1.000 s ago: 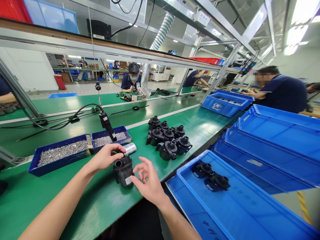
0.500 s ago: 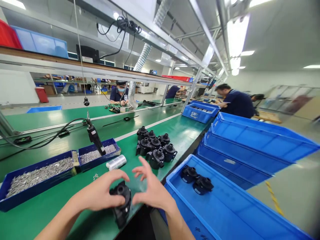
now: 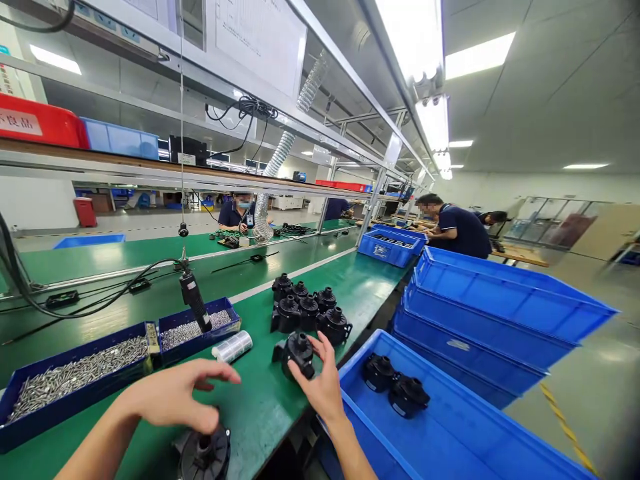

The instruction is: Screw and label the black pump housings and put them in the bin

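My right hand (image 3: 323, 383) has its thumb and fingers around a black round plastic housing (image 3: 299, 352) with a short neck on top, in front of a group of similar housings (image 3: 307, 310) on the green table. My left hand (image 3: 173, 397) is spread with its fingers apart above another black housing (image 3: 205, 457) near the table's front edge. That housing is cut off by the bottom of the view, and its neck is close under my left thumb. Whether the thumb touches it, I cannot tell.
Two blue bins of screws (image 3: 85, 377) (image 3: 200, 327) stand at left. An electric screwdriver (image 3: 194, 293) hangs above them, beside a clear roll (image 3: 233, 347). At right, a blue crate (image 3: 480, 427) holds two housings, with stacked crates (image 3: 500, 287) behind. Co-workers (image 3: 457, 227) sit farther off.
My right hand has moved forward and closed around a housing of the group. My left hand has loosened from its housing, which now sits lower and farther left. The view has tilted up.
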Tool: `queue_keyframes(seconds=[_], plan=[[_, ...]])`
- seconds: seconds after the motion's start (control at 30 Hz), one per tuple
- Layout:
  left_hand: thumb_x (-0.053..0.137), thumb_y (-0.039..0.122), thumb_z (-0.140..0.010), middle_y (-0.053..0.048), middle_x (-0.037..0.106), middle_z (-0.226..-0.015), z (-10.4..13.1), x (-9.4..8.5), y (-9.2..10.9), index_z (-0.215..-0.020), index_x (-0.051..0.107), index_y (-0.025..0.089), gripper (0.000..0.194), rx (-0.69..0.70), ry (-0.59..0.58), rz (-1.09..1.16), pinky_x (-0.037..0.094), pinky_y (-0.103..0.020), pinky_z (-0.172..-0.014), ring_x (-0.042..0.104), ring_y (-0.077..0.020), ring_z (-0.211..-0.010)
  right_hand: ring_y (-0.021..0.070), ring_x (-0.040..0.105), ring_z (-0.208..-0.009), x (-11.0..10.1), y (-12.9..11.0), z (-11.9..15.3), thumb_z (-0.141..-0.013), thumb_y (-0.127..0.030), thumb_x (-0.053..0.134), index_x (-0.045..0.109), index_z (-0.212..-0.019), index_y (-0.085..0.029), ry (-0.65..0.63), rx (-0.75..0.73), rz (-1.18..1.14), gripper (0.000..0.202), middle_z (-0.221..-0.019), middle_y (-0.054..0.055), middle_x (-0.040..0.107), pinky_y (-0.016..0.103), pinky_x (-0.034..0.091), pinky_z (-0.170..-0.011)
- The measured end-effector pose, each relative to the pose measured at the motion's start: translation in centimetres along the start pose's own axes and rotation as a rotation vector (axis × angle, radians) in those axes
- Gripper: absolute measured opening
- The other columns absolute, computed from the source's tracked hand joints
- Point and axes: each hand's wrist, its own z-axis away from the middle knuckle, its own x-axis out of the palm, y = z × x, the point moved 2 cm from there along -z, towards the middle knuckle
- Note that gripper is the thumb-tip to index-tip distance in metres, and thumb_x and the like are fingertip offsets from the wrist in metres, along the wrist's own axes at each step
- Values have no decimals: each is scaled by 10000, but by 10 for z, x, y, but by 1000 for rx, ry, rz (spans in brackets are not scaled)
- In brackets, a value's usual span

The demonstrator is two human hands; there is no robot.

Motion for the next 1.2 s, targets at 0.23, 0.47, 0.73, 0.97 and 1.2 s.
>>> queue_keyframes(seconds=[0.23,0.47,0.73,0.97,1.2], plan=[[848,791,-754,-203,458,-1645,-56,22,-40,-1637,421,241,1124,245,-101,354,349,-523,-1251,422,-393,-1522,399,631,-1188,44,-103,30,-731,-292,932,66,-1715,-255,-243,-45,1,1312,-1260,137,670,587,516,-1090],[728,932,-745,-152,651,-1403,-60,25,-53,-1636,426,259,1157,99,59,443,529,-395,-929,643,-317,-1140,257,621,-1079,43,-109,1,-755,-308,915,528,-1527,-282,-421,140,-344,865,-1467,111,558,390,561,-902],[738,954,-695,-161,624,-1447,-72,32,-58,-1601,494,265,1164,118,61,511,499,-460,-1072,620,-346,-1243,120,431,-581,18,-63,7,-908,-544,765,677,-786,-171,-711,278,-448,402,-646,-27,541,245,332,-557],[783,900,-717,-159,614,-1460,-71,33,-64,-1609,484,273,1131,95,68,576,515,-445,-1055,615,-339,-1251,119,422,-575,29,-71,19,-918,-430,757,715,-813,-170,-720,287,-367,284,-634,-27,549,236,309,-537],[801,857,-751,-146,646,-1427,-69,36,-56,-1599,504,285,1065,94,67,673,528,-435,-1050,648,-307,-1214,116,433,-585,27,-77,20,-919,-313,718,730,-812,-168,-666,252,-298,180,-649,-30,552,235,310,-540]])
